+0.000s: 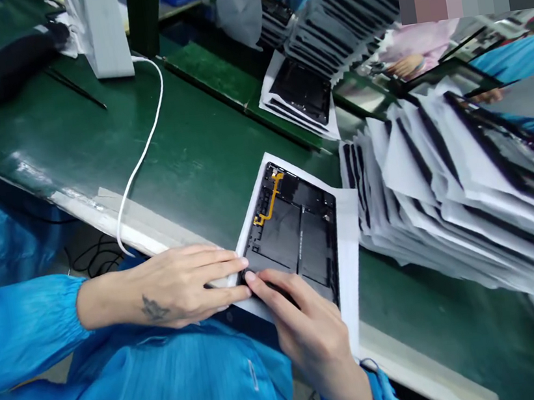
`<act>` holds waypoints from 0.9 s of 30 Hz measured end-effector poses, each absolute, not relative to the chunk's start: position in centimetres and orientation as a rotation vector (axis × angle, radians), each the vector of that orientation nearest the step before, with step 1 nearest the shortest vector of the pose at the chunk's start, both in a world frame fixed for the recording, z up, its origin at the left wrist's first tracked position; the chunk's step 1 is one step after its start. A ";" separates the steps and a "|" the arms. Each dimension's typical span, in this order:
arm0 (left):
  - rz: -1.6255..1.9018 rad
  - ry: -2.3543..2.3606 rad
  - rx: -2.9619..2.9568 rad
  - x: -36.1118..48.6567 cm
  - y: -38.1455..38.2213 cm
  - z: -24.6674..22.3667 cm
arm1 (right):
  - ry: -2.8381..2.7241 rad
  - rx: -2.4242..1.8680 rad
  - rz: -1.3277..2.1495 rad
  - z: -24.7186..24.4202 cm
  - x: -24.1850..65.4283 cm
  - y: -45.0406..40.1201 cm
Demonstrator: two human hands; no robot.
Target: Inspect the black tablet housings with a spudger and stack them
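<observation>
The left hand (180,287) reaches in from the left of the frame, back up, wrist nearly level, fingers extended and unclenched, their tips at the lower-left corner of the black panel (273,245). The right hand (310,325) rises from the lower right, wrist angled up and leftward, fingers bent, 2 fingertips close together at that same corner; whether they grasp anything, I cannot tell. The panel lies right of centre on a white sheet (349,248), its yellow ribbon (272,202) showing along the upper-left side. The hands cover its lower-left corner and part of its lower edge. The stack (444,203) at the right is blurred and cut off by the frame.
</observation>
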State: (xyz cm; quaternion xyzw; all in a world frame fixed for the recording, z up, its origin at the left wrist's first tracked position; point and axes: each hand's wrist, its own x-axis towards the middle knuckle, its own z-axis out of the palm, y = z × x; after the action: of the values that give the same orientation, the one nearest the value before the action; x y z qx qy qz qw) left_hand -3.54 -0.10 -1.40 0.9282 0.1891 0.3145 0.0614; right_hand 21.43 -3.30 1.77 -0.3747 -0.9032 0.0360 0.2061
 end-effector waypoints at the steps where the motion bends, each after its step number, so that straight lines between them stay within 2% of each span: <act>1: 0.945 0.580 2.807 -3.5 -0.1 -1.4 | -2.540 -1.034 0.075 1.9 21.4 -3.2; 6: 0.904 0.564 2.841 -3.7 -0.1 -1.2 | -2.761 -0.836 -0.181 3.4 21.1 -1.9; 9: 0.892 0.527 2.875 -3.9 -0.1 -1.2 | -2.887 -0.754 -0.189 4.6 21.2 -0.9; 20: 0.998 0.491 2.874 -3.9 -0.3 -2.2 | -2.945 -0.735 -0.464 5.5 19.9 -1.7; 27: 1.031 0.514 2.898 -3.7 -0.4 -2.1 | -2.974 -0.751 -0.460 5.8 19.6 -2.1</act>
State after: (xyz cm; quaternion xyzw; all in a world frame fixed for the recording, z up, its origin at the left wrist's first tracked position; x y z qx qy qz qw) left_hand -3.74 -0.45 -2.06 0.9292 0.1647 0.3307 0.0116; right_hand 19.63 -2.09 5.84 -0.2420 -0.9587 -0.1482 0.0201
